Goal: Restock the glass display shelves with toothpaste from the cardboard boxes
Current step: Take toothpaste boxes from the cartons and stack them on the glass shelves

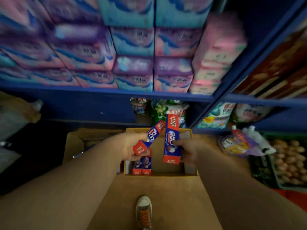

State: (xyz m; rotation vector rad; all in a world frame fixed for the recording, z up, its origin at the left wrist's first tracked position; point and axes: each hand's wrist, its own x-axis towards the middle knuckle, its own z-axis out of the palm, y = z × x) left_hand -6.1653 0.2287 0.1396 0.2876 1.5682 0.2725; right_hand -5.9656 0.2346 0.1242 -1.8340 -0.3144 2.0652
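At the frame's centre, the left hand (pixel 131 146) grips one toothpaste carton (pixel 150 136) by its lower end, tilted up to the right, while the right hand (pixel 187 149) clamps a second carton (pixel 172 138) held nearly upright. Both are glossy red-and-blue rectangular packs above an open brown cardboard box (pixel 159 174), where two more packs (pixel 142 166) stand at its lower left.

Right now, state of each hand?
Left hand: closed on a toothpaste box.
Right hand: closed on a second toothpaste box, over the cardboard box.
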